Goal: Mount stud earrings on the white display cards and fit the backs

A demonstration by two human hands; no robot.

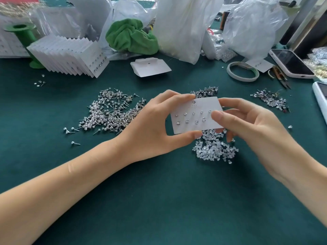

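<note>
Both hands' fingers (pixel 180 137) pinch the display card (pixel 194 119) above clear backs (pixel 215 151), stud heap (pixel 108 112) just left.

Studs (pixel 109 114) left of card (pixel 191 110), backs (pixel 215 149) beneath.

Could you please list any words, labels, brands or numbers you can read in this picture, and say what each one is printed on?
None can be read.
The white display card held by the left hand and right hand: a small round mark and faint print lines near its top edge, too small and blurred to read.
</note>
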